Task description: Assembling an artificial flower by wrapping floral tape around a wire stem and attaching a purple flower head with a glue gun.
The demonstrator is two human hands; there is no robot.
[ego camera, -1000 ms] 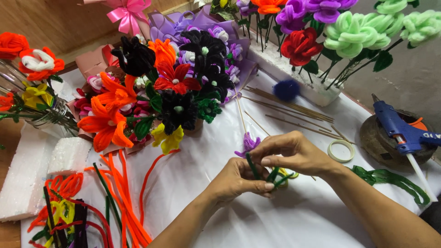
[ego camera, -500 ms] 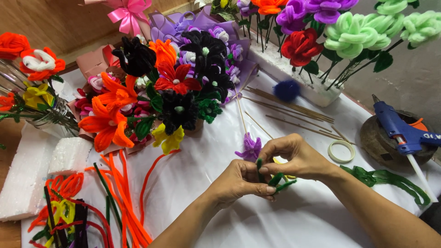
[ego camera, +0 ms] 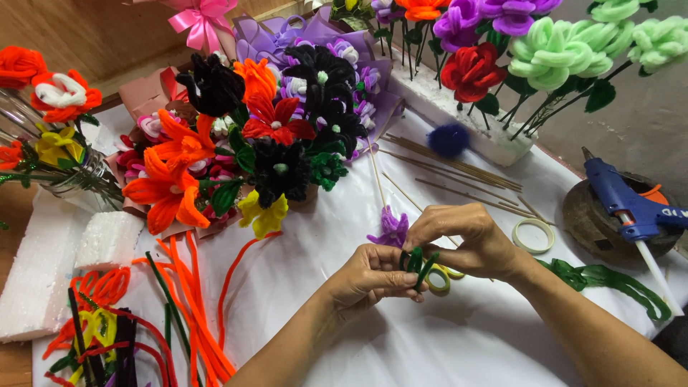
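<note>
Both hands meet over the white surface (ego camera: 401, 344), pinching a green pipe cleaner (ego camera: 418, 264) between them: left hand (ego camera: 373, 276) grips its lower loops, right hand (ego camera: 466, 240) closes over its top, axis running roughly upright.

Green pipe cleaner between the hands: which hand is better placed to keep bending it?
Probably the right hand: its fingertips arch over the free loops of the green pipe cleaner, while the left hand pinches the lower end from below, more like an anchor. The purple flower lies just behind.
</note>
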